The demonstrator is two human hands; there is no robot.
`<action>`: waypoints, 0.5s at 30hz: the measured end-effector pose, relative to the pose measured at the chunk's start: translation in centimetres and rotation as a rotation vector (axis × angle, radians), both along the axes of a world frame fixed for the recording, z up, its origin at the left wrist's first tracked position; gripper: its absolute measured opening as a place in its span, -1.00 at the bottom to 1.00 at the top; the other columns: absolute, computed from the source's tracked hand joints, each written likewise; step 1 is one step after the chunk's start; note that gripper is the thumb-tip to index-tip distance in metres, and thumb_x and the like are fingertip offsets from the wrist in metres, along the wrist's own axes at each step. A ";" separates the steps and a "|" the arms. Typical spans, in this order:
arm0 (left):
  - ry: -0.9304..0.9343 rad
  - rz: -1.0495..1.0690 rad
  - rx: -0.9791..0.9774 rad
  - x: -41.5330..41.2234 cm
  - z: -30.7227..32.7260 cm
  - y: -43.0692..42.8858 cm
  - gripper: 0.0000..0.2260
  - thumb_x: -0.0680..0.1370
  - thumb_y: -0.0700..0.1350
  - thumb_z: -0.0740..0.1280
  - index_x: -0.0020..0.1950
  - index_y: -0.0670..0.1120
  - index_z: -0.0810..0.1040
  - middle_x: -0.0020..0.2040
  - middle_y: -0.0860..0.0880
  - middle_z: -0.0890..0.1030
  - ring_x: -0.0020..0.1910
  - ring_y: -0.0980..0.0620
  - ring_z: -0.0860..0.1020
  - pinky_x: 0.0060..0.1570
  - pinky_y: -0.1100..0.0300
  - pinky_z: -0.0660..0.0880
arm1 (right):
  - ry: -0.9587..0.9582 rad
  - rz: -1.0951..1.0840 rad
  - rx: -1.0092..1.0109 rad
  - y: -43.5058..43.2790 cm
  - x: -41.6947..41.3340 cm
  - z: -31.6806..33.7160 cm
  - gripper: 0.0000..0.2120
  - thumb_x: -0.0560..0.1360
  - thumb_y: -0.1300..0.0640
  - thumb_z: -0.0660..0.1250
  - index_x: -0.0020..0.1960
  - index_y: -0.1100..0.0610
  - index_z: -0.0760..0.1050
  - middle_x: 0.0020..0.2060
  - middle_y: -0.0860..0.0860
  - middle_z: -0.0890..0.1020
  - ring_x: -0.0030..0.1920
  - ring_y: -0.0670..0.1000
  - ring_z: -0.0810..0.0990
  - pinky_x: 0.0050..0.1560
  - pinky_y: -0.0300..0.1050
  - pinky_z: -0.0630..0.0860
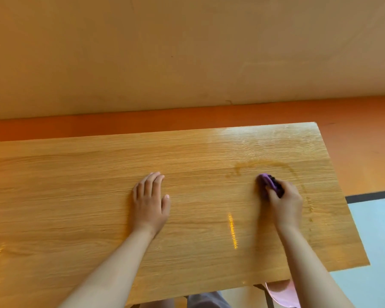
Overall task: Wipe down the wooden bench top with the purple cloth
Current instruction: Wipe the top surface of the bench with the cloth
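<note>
The wooden bench top (80, 196) fills the lower part of the head view, light oak grain, its right end near the frame's right side. My right hand (286, 202) presses a bunched purple cloth (267, 183) onto the wood near that right end; only the cloth's front part shows past my fingers. A curved damp streak (265, 165) arcs just beyond the cloth. My left hand (150, 200) lies flat on the wood near the middle, fingers together, holding nothing.
A tan wall (187, 52) with an orange base strip (142, 121) runs behind the bench. To the right lies pale blue floor (378, 236) with a dark line. Below the near edge I see a pink slipper (285, 294) and the bench's dark frame.
</note>
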State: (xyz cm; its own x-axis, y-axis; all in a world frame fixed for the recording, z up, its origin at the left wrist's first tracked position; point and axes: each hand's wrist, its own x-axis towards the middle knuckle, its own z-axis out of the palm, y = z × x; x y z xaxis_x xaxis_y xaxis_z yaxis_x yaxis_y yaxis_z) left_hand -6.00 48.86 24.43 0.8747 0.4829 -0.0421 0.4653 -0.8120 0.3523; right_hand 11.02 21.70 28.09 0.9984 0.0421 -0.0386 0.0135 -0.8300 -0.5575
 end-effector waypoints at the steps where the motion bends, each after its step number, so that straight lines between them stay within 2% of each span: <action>1: 0.003 0.000 0.000 0.0 0.0 0.0 -0.55 0.48 0.01 0.14 0.33 -0.12 0.40 0.35 -0.08 0.42 0.36 -0.08 0.32 0.34 -0.01 0.17 | 0.001 -0.052 -0.034 -1.7 1.0 0.2 -0.76 0.43 0.30 0.39 0.09 0.29 0.57 -0.04 0.23 0.61 0.00 0.24 0.56 0.05 0.01 0.42; 3: 0.003 0.001 -0.005 0.0 0.1 0.0 -0.55 0.47 0.00 0.14 0.32 -0.13 0.41 0.34 -0.08 0.43 0.36 -0.08 0.32 0.33 -0.01 0.18 | 0.000 -0.107 -0.078 -3.6 1.9 0.4 -0.75 0.43 0.31 0.38 0.10 0.31 0.56 -0.03 0.26 0.60 0.00 0.26 0.56 0.08 0.04 0.43; 6: -0.005 0.001 -0.019 0.1 0.4 0.0 -0.55 0.47 0.00 0.14 0.31 -0.14 0.43 0.33 -0.09 0.45 0.35 -0.08 0.33 0.32 -0.05 0.21 | 0.003 -0.087 -0.091 -1.8 0.6 0.4 -0.75 0.41 0.33 0.37 0.09 0.29 0.56 -0.03 0.24 0.60 0.01 0.25 0.55 0.09 0.06 0.43; 9: 0.004 0.004 -0.021 0.1 0.7 -0.1 -0.55 0.47 0.00 0.14 0.31 -0.14 0.44 0.33 -0.08 0.46 0.35 -0.07 0.33 0.32 -0.06 0.23 | 0.022 0.126 0.034 4.0 -2.8 0.2 -0.76 0.40 0.33 0.40 0.07 0.22 0.58 -0.06 0.13 0.59 0.00 0.16 0.53 0.04 -0.04 0.42; 12: 0.021 0.006 -0.024 0.1 0.8 0.0 -0.55 0.47 0.00 0.13 0.31 -0.14 0.45 0.33 -0.08 0.46 0.36 -0.07 0.34 0.32 -0.07 0.26 | 0.014 0.397 0.116 9.8 -5.5 0.1 -0.82 0.45 0.16 0.41 0.05 0.13 0.59 -0.12 0.01 0.57 -0.06 0.01 0.48 -0.03 -0.14 0.42; 15: 0.027 0.009 -0.026 0.1 0.9 0.0 -0.55 0.47 0.00 0.13 0.31 -0.13 0.45 0.34 -0.07 0.46 0.37 -0.06 0.34 0.33 -0.07 0.27 | 0.022 0.467 0.176 11.9 -4.8 0.0 -0.81 0.47 0.06 0.39 0.05 0.08 0.59 -0.14 -0.05 0.56 -0.08 -0.04 0.47 -0.06 -0.20 0.40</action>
